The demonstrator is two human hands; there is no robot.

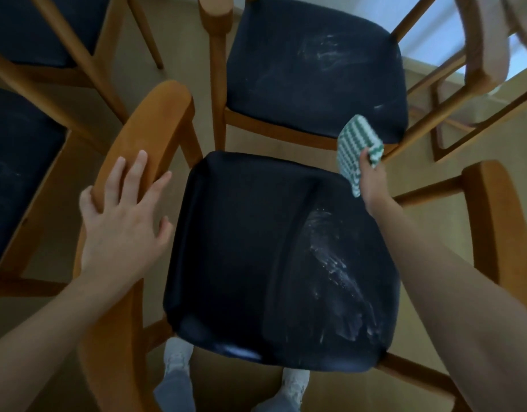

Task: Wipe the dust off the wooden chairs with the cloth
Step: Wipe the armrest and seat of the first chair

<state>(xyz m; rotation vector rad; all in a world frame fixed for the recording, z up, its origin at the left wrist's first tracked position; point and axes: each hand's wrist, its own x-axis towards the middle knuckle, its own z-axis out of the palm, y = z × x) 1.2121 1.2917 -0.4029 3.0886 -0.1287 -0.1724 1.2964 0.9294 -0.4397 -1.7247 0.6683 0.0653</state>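
Below me stands a wooden chair with a dark seat cushion; white dust streaks cover the seat's right side. My left hand rests on the chair's left wooden armrest, fingers spread and straight. My right hand grips a green-and-white checked cloth above the seat's far right corner, clear of the cushion. The right armrest is partly hidden by my right forearm.
A second wooden chair with a dusty dark seat stands just beyond. Two more dark-seated chairs crowd the left side. Another wooden frame is at the upper right. My shoes show under the near seat edge on the tan floor.
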